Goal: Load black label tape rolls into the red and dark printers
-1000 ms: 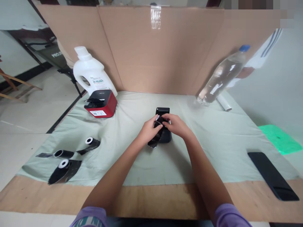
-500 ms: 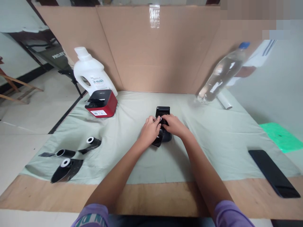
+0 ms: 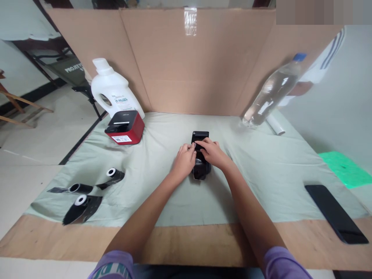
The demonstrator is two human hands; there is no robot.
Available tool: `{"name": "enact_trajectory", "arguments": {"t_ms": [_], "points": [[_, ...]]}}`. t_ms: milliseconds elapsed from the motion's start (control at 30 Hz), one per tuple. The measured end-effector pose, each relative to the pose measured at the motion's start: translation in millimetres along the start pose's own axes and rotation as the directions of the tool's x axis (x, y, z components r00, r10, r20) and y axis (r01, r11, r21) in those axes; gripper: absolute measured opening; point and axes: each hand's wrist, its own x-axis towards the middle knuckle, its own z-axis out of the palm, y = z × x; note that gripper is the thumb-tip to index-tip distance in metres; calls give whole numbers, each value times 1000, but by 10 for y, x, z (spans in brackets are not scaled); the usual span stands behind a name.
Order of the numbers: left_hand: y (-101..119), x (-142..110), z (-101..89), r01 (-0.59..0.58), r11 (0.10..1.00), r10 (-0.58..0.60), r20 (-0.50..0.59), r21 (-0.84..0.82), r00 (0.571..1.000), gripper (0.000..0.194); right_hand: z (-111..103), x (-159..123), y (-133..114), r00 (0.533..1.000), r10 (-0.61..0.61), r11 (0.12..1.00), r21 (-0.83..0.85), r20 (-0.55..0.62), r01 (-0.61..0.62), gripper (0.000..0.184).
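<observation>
A small black device [image 3: 200, 134] with its lid raised stands at the middle of the cloth, looking like a portable receipt printer. Both hands are at its opening, around a black paper roll [image 3: 198, 147] with a pale core end, mostly hidden by fingers. My left hand [image 3: 185, 158] pinches the roll's left end, fingers curled. From the right, my right hand [image 3: 214, 152] has its fingers bent over the top of the roll. The roll's loose glossy black strip [image 3: 200, 171] hangs over the device's near end.
Several black rolls [image 3: 80, 200] lie at left. Behind them stand a red-and-black box-shaped printer [image 3: 130, 130] and a white jug [image 3: 113, 91]. A water bottle [image 3: 270, 95] leans at back right, beside a white tube [image 3: 275, 123]. A phone [image 3: 335, 213] lies at right. Cardboard [image 3: 192, 69] walls the back.
The loose black strip has swung from the left to lie straight over the device's near end. My right hand's fingers have shifted slightly up and left over the roll.
</observation>
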Motion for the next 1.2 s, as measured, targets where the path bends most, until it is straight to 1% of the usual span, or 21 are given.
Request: {"name": "enact_trajectory", "arguments": {"t_ms": [67, 267, 367, 467, 533, 633, 733, 833, 900, 967, 1100, 1133, 1200], "points": [[4, -6, 20, 0, 1000, 0, -3, 14, 1000, 46, -1, -6, 33, 1000, 8, 1000, -17, 11, -8, 49], [33, -29, 22, 15, 997, -17, 28, 81, 999, 45, 24, -7, 74, 999, 29, 986, -164, 32, -24, 47], [57, -42, -18, 26, 996, -27, 10, 80, 1000, 41, 62, 2, 48, 999, 33, 976, -215, 7, -30, 50], [90, -63, -80, 57, 994, -57, 4, 92, 998, 40, 82, 8, 13, 998, 55, 969, -239, -40, -63, 48], [110, -80, -128, 61, 993, -63, 24, 105, 998, 39, 78, 10, -2, 995, 76, 967, -238, -62, -89, 46], [131, -102, -198, 8, 993, -17, 73, 119, 997, 35, 64, 18, -6, 995, 91, 971, -217, -43, -98, 42], [150, -114, -253, -29, 988, 4, 166, 150, 986, 34, 66, 31, 0, 990, 130, 976, -169, -55, -137, 38], [183, -120, -293, -23, 985, -20, 244, 172, 970, 37, 83, 44, 5, 980, 178, 975, -119, -92, -188, 34], [207, -133, -323, -24, 983, -26, 269, 181, 963, 39, 92, 48, 6, 975, 198, 972, -110, -100, -208, 31], [224, -168, -363, -52, 980, -9, 299, 192, 954, 43, 90, 46, 2, 970, 217, 968, -103, -111, -229, 29], [209, -326, -417, -148, 963, 51, 386, 226, 921, 67, 62, 31, -20, 958, 256, 961, -74, -126, -267, 26], [198, -378, -406, -166, 957, 62, 392, 237, 918, 71, 56, 26, -29, 956, 265, 959, -73, -123, -275, 26], [178, -476, -345, -183, 947, 78, 362, 265, 929, 72, 49, 15, -43, 954, 276, 955, -82, -117, -287, 26]]}}
